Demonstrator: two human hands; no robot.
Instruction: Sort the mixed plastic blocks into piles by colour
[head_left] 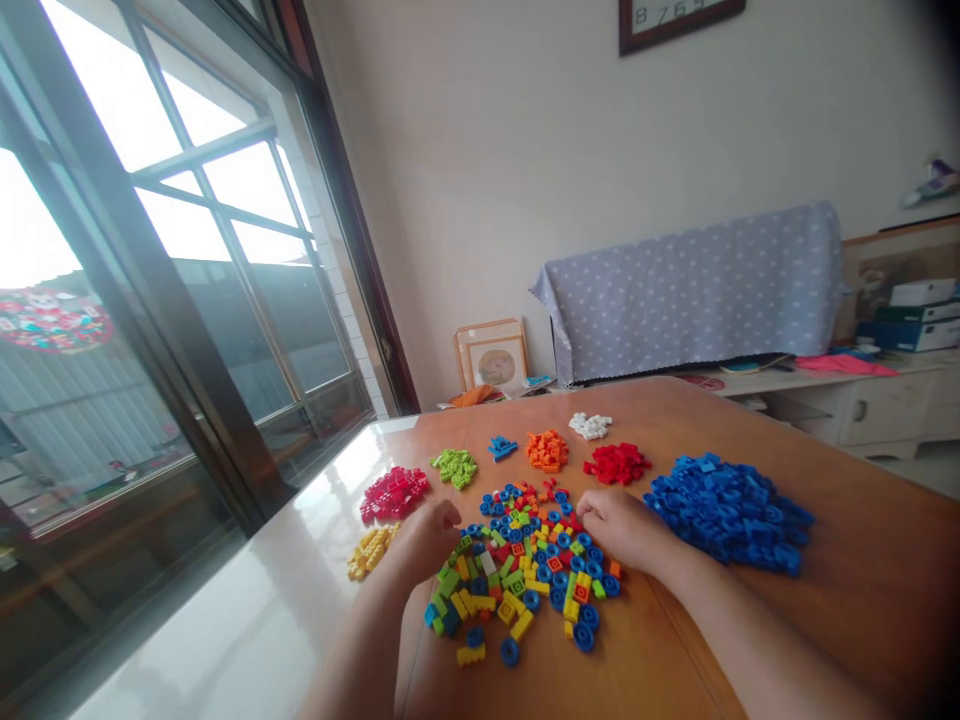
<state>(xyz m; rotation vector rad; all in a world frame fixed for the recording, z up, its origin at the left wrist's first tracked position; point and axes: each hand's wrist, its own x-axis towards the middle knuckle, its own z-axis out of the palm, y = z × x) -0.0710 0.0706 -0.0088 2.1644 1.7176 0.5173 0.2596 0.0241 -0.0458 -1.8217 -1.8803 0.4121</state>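
Note:
A mixed pile of toy building bricks (517,580) in yellow, green, blue, red and orange, with blue wheel-like rings among them, lies in front of me. At its left edge is my left hand (426,538), fingers curled inward, beside the small yellow brick pile (373,552). My right hand (621,522) reaches over the pile's right edge, thumb and fingers drawn together close to the loose bricks. What either hand holds, if anything, is too small or hidden to make out. To the right of my right hand sits a large blue brick pile (724,510).
Sorted heaps line the wooden table (645,660): dark pink bricks (394,494), lime green bricks (454,466), blue pieces (502,447), orange bricks (547,450), white bricks (590,426) and red bricks (616,463). Beyond stand a cloth-covered screen (690,295) and a low cabinet (889,410).

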